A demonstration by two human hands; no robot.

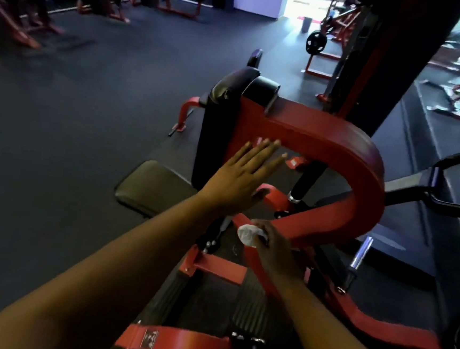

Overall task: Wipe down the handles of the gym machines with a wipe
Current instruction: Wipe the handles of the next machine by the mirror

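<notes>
A red gym machine with a curved frame arm [362,169] and black pads [223,112] fills the middle of the head view. My left hand [239,178] is stretched out flat, fingers straight, with the fingertips at the inner side of the red curve. My right hand [272,247] grips a crumpled white wipe [247,234] and holds it against the lower red bar of the frame, where two red members cross.
A black seat pad [152,187] lies left of the frame. A chrome weight peg [361,252] sticks out at the right. A black handle bar [444,190] reaches in from the right edge. Other red machines and a weight plate [315,42] stand on the dark rubber floor behind.
</notes>
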